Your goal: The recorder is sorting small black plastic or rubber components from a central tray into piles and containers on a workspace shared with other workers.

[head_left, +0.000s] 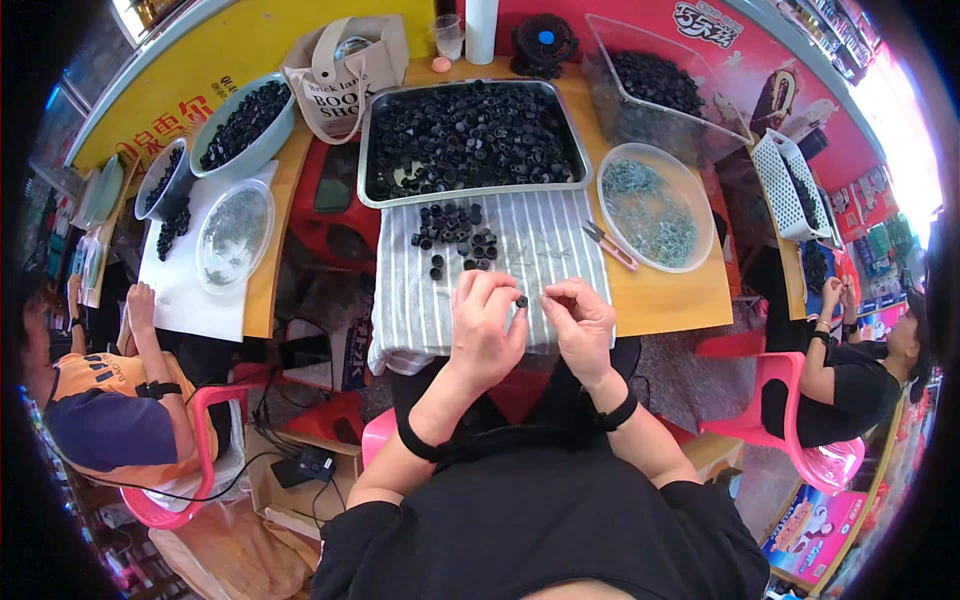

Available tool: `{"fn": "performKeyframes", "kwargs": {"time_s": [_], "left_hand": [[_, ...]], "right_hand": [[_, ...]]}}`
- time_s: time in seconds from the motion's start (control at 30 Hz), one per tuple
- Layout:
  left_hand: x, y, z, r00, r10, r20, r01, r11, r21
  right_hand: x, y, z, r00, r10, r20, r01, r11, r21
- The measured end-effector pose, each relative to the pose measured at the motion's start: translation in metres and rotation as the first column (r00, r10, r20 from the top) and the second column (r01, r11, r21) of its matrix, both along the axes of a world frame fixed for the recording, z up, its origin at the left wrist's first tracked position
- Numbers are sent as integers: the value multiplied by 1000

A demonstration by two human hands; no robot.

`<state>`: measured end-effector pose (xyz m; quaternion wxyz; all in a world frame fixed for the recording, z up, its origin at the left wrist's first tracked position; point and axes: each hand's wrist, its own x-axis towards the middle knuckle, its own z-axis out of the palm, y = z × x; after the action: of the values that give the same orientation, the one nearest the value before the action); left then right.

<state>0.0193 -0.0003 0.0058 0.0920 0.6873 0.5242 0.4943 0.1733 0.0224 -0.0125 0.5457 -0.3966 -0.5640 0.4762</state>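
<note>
My left hand [486, 328] is closed, pinching a small black plastic cap [521, 301] between thumb and fingertips above the near part of a striped cloth [400, 290]. Close beside it, my right hand [580, 322] has thumb and forefinger pressed together; whatever they hold is too small to make out. Beyond my left hand lies a loose group of black caps [455, 233] on the cloth. Thin greenish strands [535, 250] are scattered to their right. A metal tray [372, 180] heaped with more black caps stands behind.
Right of the cloth are a small pink-handled tool [611, 247] and a round clear tub [707, 235] of fine grey-green pieces. A clear bin [640, 125] of black parts, a fan [543, 42] and a canvas bag [385, 50] stand behind. People sit working at both sides.
</note>
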Motion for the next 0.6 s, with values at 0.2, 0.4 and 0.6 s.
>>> {"fn": "performKeyframes", "kwargs": {"time_s": [0.2, 0.4, 0.6], "left_hand": [[10, -3, 3, 1000, -9, -19, 10, 1000, 22], [13, -7, 3, 1000, -13, -19, 13, 1000, 20], [12, -9, 6, 1000, -7, -22, 8, 1000, 28]], "right_hand": [[-4, -10, 20, 991, -46, 124, 18, 975, 221], [-4, -11, 23, 979, -58, 193, -4, 953, 304], [-2, -13, 25, 969, -71, 237, -16, 938, 345]]}}
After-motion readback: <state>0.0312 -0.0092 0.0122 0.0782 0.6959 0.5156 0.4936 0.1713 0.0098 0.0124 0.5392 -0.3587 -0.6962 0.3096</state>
